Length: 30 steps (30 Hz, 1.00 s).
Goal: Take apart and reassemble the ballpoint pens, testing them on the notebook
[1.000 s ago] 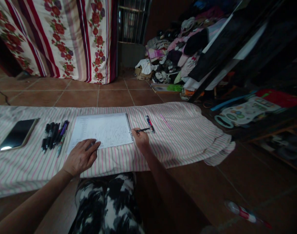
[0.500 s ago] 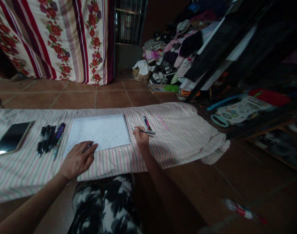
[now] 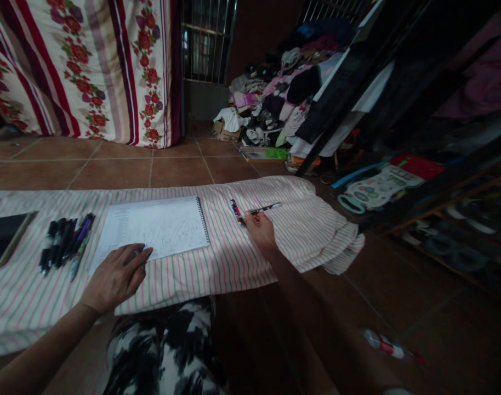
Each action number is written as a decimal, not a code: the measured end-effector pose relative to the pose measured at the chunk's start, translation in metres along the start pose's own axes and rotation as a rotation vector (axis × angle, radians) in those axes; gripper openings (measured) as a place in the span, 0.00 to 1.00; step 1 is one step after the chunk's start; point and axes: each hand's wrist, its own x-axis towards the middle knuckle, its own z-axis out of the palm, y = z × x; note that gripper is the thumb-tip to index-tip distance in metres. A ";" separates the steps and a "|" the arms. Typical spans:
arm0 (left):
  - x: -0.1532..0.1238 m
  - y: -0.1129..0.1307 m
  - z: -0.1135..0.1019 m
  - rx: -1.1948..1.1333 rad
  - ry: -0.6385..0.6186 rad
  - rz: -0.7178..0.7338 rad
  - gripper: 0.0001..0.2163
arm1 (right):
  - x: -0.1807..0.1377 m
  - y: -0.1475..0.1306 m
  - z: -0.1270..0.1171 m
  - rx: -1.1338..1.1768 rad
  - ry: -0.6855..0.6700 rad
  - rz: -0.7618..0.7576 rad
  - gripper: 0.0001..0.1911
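My left hand [image 3: 118,272] lies on the lower left edge of a spiral notebook [image 3: 164,219], its fingers stretched out over the page, which bears rows of faint marks. To the right of the notebook, my right hand [image 3: 260,227] is closed around a dark pen [image 3: 267,208] that points off to the right. Just left of those fingers lies a dark pen with red and blue on it [image 3: 235,210], and I cannot tell whether they touch it. A pink pen behind the held one is mostly hidden.
A striped cloth [image 3: 217,274] covers the low table. Several pens and markers [image 3: 65,241] lie left of the notebook, beside a dark tablet [image 3: 6,236]. A plastic bottle [image 3: 384,344] is on the tiled floor at right. Piled clothes [image 3: 275,99] stand at the back.
My right hand has moved right with the pen, away from the notebook and closer to the loose pens. My left hand stays on the page. The whole view has shifted slightly.
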 end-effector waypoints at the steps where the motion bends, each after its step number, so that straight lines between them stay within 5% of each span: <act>1: 0.000 0.000 0.000 -0.007 0.001 -0.007 0.15 | 0.006 0.002 -0.013 -0.187 -0.005 0.019 0.20; 3: 0.000 0.000 0.000 -0.019 0.004 -0.021 0.15 | 0.018 0.008 -0.036 -0.444 -0.018 0.076 0.21; 11: -0.002 -0.002 0.002 -0.003 0.000 0.002 0.16 | 0.055 0.034 -0.073 -0.729 -0.163 0.154 0.17; 30: -0.002 -0.001 0.002 0.003 -0.016 -0.004 0.17 | 0.085 0.050 -0.057 -0.840 -0.260 0.119 0.16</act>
